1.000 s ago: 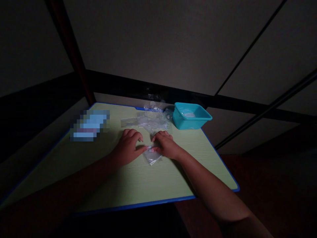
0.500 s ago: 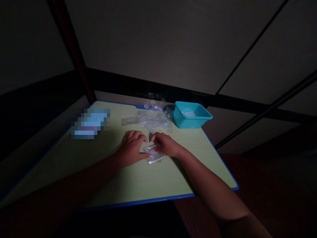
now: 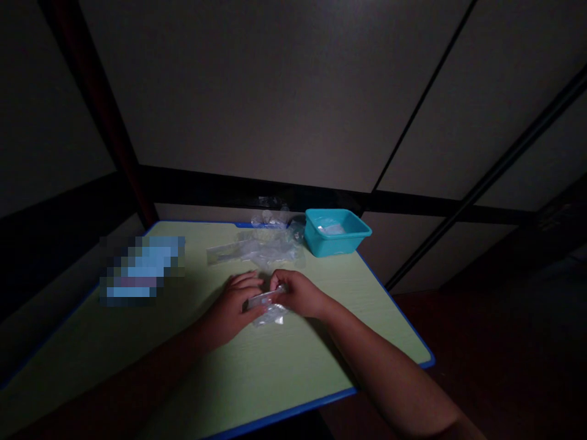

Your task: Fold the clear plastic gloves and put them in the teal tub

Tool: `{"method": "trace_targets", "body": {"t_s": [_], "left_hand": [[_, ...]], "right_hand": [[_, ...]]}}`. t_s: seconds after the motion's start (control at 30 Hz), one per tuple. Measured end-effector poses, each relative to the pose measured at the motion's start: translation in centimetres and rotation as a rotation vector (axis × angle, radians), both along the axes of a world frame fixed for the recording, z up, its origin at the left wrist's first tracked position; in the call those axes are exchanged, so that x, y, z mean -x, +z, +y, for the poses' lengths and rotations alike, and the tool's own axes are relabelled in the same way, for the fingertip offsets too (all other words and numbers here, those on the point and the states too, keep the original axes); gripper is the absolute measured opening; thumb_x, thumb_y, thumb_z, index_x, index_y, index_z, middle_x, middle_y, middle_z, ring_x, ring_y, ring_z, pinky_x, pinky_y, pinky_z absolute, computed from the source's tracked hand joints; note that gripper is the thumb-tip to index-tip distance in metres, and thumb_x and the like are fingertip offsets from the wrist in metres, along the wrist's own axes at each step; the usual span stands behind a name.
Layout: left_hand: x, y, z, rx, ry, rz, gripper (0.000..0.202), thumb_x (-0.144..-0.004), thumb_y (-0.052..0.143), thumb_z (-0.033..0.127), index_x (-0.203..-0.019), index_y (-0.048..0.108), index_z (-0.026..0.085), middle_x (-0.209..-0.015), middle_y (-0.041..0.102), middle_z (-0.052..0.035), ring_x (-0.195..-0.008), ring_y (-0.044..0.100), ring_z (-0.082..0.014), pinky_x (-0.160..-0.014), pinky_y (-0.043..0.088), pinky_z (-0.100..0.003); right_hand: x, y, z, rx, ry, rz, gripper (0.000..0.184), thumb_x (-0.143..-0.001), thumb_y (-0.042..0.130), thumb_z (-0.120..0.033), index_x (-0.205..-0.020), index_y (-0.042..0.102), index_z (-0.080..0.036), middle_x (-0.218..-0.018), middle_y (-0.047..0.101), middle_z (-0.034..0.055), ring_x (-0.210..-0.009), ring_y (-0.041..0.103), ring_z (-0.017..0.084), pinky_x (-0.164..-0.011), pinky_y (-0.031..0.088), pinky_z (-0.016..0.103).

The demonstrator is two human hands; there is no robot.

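A small clear plastic bag (image 3: 275,315) lies on the table between my hands, its far edge raised in a whitish strip. My left hand (image 3: 236,305) holds the left end of this strip between thumb and index finger, its other fingers stretched forward. At the strip's right end my right hand (image 3: 293,293) is closed in a pinch, fingers curled. Part of the bag is hidden behind the thumbs and fingers.
A pile of clear plastic bags (image 3: 261,247) lies beyond my hands. To its right stands a turquoise basket (image 3: 337,241) with clear and white plastic inside. A pixelated bluish flat object (image 3: 147,269) is at the table's left. The pale green table (image 3: 284,373) has a blue rim.
The bag's far edge has come up off the flat bag, now pinched at both ends. My left fingers have straightened. The whole view has shifted, with the table lower in the picture.
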State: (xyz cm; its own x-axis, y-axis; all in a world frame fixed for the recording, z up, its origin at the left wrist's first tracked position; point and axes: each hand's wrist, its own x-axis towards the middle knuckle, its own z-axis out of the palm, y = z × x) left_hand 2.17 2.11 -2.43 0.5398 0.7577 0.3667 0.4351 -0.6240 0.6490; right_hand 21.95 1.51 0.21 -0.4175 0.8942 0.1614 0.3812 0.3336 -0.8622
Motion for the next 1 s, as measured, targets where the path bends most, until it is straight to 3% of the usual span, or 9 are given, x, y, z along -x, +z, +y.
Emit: {"method": "trace_targets", "body": {"t_s": [0.13, 0.2, 0.23, 0.3, 0.5, 0.63, 0.73, 0.83, 1.0], "left_hand": [[0.0, 0.8, 0.3, 0.246, 0.063, -0.123, 0.035, -0.069, 0.063, 0.040, -0.094, 0.077, 0.020, -0.122, 0.066, -0.0094, -0.123, 0.052, -0.0320, -0.107, 0.036, -0.043], [0.0, 1.5, 0.2, 0.355, 0.146, -0.168, 0.036, -0.065, 0.064, 0.047, -0.083, 0.078, 0.019, -0.111, 0.072, -0.0085, -0.113, 0.059, -0.0336, -0.102, 0.042, -0.042], [0.1, 1.8, 0.0, 0.411, 0.193, -0.154, 0.037, -0.063, 0.064, 0.050, -0.077, 0.077, 0.019, -0.095, 0.076, -0.0074, -0.101, 0.065, -0.0334, -0.095, 0.048, -0.042], [0.2, 2.4, -0.2, 0.524, 0.252, -0.131, 0.039, -0.061, 0.064, 0.054, -0.071, 0.075, 0.018, -0.074, 0.075, -0.0049, -0.079, 0.069, -0.0309, -0.077, 0.054, -0.038], [0.2, 2.9, -0.4, 0.633, 0.303, -0.230, 0.043, -0.056, 0.063, 0.060, -0.062, 0.070, 0.018, -0.070, 0.075, -0.0049, -0.076, 0.069, -0.0301, -0.068, 0.054, -0.033], [-0.2, 3.2, -0.7, 0.691, 0.255, -0.300, 0.040, -0.055, 0.066, 0.056, -0.069, 0.070, 0.019, -0.079, 0.076, -0.0051, -0.087, 0.070, -0.0309, -0.079, 0.054, -0.034], [-0.1, 3.2, -0.6, 0.697, 0.223, -0.383, 0.044, -0.056, 0.067, 0.055, -0.084, 0.071, 0.020, -0.088, 0.077, -0.0053, -0.093, 0.070, -0.0292, -0.089, 0.052, -0.036], [0.4, 2.9, -0.1, 0.699, 0.194, -0.402, 0.049, -0.057, 0.065, 0.058, -0.089, 0.070, 0.020, -0.087, 0.077, -0.0060, -0.094, 0.070, -0.0295, -0.094, 0.050, -0.040], [1.1, 2.2, 1.2, 0.613, 0.177, -0.359, 0.042, -0.063, 0.061, 0.057, -0.083, 0.071, 0.022, -0.086, 0.077, -0.0056, -0.096, 0.068, -0.0295, -0.095, 0.048, -0.040]], "right_hand": [[0.5, -0.5, 0.5, 0.192, -0.048, 0.384, 0.032, -0.059, 0.081, -0.033, -0.071, 0.056, -0.018, -0.066, 0.054, -0.0042, -0.060, 0.046, 0.010, -0.059, 0.036, 0.023], [0.6, -0.7, 0.7, 0.299, -0.093, 0.535, 0.042, -0.049, 0.086, -0.036, -0.071, 0.056, -0.018, -0.065, 0.057, -0.0041, -0.057, 0.048, 0.010, -0.058, 0.036, 0.023], [0.7, -0.7, 0.8, 0.337, -0.112, 0.580, 0.044, -0.046, 0.088, -0.036, -0.071, 0.057, -0.017, -0.064, 0.058, -0.0040, -0.057, 0.049, 0.009, -0.059, 0.037, 0.024], [0.7, -0.7, 0.9, 0.385, -0.151, 0.629, 0.044, -0.042, 0.089, -0.036, -0.069, 0.060, -0.016, -0.062, 0.060, -0.0038, -0.056, 0.050, 0.009, -0.060, 0.037, 0.024], [0.9, -0.7, 0.9, 0.450, -0.246, 0.648, 0.041, -0.038, 0.090, -0.035, -0.062, 0.064, -0.014, -0.056, 0.061, -0.0036, -0.049, 0.046, 0.006, -0.053, 0.031, 0.022], [0.6, 0.0, 1.0, 0.397, -0.333, 0.647, 0.040, -0.038, 0.089, -0.036, -0.055, 0.061, -0.014, -0.050, 0.059, -0.0032, -0.046, 0.048, 0.007, -0.052, 0.035, 0.023], [-1.0, 1.7, 1.3, 0.289, -0.385, 0.644, 0.038, -0.042, 0.087, -0.038, -0.056, 0.060, -0.015, -0.050, 0.058, -0.0026, -0.046, 0.049, 0.008, -0.053, 0.041, 0.025], [-4.0, 4.1, 2.2, 0.127, -0.482, 0.595, 0.036, -0.048, 0.083, -0.041, -0.062, 0.062, -0.016, -0.058, 0.063, 0.0000, -0.051, 0.055, 0.011, -0.057, 0.047, 0.028], [-10.5, 7.4, 5.9, -0.028, -0.657, 0.471, 0.033, -0.061, 0.079, -0.043, -0.068, 0.061, -0.016, -0.060, 0.061, -0.0003, -0.055, 0.056, 0.011, -0.059, 0.049, 0.026]]}}
